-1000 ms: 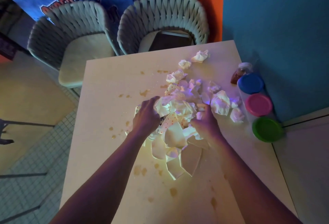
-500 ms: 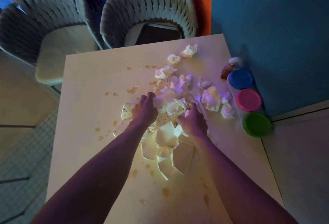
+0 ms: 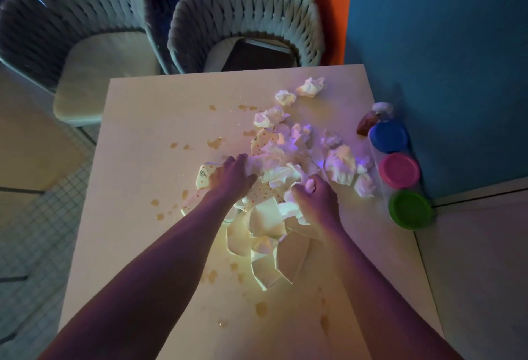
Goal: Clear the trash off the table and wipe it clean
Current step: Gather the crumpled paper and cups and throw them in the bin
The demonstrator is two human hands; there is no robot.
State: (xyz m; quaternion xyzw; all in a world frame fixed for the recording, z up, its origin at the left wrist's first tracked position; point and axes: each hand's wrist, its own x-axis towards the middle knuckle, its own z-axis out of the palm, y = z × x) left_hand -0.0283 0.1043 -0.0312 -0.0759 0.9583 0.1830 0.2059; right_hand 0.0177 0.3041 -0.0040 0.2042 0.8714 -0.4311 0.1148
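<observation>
Table [image 3: 137, 176]: lying pale and square against the blue wall, carrying brown spill spots [image 3: 215, 142] across its top.
Chairs: two woven chairs [image 3: 245, 16] standing at the far edge, the right one carrying a dark flat item on its seat.
Trash pile [image 3: 288, 176]: crumpled tissues, dotted wrappers and torn white paper pieces lying heaped at the middle and right of the table, with loose tissue balls [image 3: 310, 86] trailing toward the far edge.
Left hand [image 3: 231, 179]: pressing on the pile's left side, fingers reaching into the tissues; whether they are gripping anything I cannot tell.
Right hand [image 3: 315, 199]: curling around a wad of white tissue at the pile's near right side.
Tubs: blue [image 3: 388, 136], pink [image 3: 400, 171] and green lids [image 3: 411, 209] sitting in a row along the right edge.
Small bottle [image 3: 374, 119]: lying just beyond the blue lid.
</observation>
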